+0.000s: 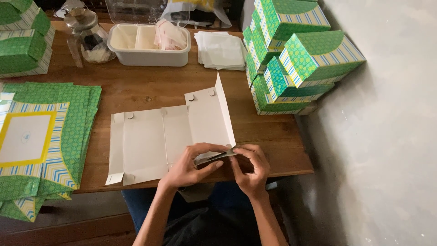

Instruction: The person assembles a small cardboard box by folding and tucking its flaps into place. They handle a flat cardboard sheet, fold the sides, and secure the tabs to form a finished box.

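Note:
A flat, unfolded white cardboard box blank lies printed side down on the wooden table, with small round dots on its flaps. One panel at its right stands partly up. My left hand and my right hand meet at the blank's near right edge. Both pinch a narrow flap there, bending it over the table's front edge.
A pile of flat green patterned blanks lies at the left. Finished green boxes are stacked at the right and the far left. A white tub, a glass jar and white sheets stand at the back.

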